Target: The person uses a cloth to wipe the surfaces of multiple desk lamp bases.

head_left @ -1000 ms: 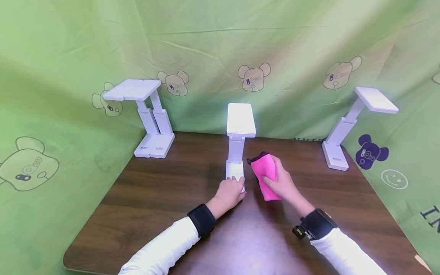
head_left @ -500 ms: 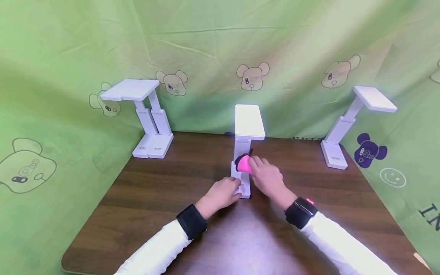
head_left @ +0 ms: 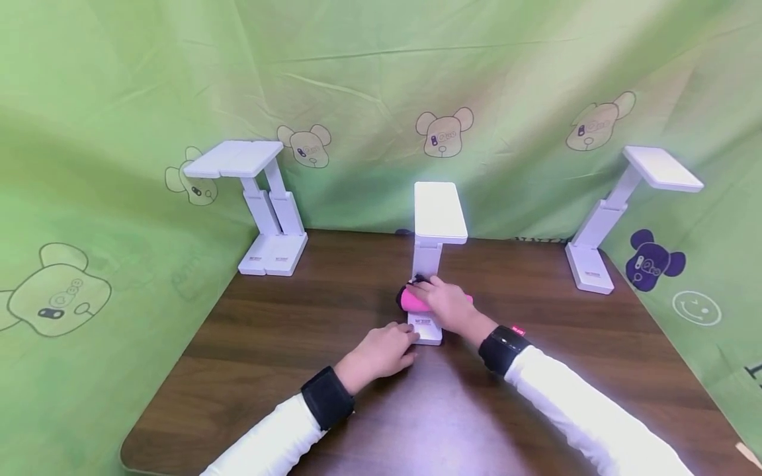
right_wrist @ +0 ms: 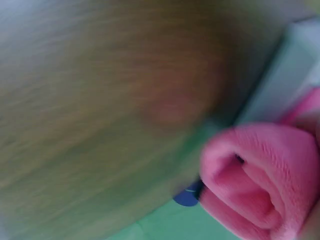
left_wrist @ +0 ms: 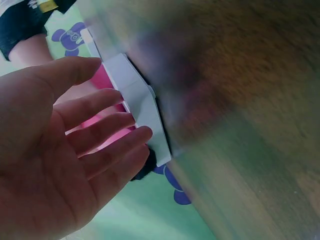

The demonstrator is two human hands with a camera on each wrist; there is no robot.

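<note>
A white folding desk lamp (head_left: 439,210) stands at mid-table, its flat head bright over an upright stem and base. My right hand (head_left: 450,305) grips a pink cloth (head_left: 412,302) with black edging and presses it across the base, just in front of the stem. Seen from the right wrist, the plush cloth (right_wrist: 270,170) is bunched into a thick fold beside the base. My left hand (head_left: 381,349) has its fingertips at the left edge of the base. In the left wrist view its fingers (left_wrist: 102,130) are spread and loosely bent along the base's side.
Two similar lamps (head_left: 274,254) stand side by side at the back left, and another lamp (head_left: 589,268) is at the back right. The brown wooden table (head_left: 286,337) meets a green curtain (head_left: 357,79) printed with bear heads.
My right hand has brought the pink cloth left onto the lamp base. The lamp has shifted slightly right in view, and my left hand has moved from on top of the base to its left edge.
</note>
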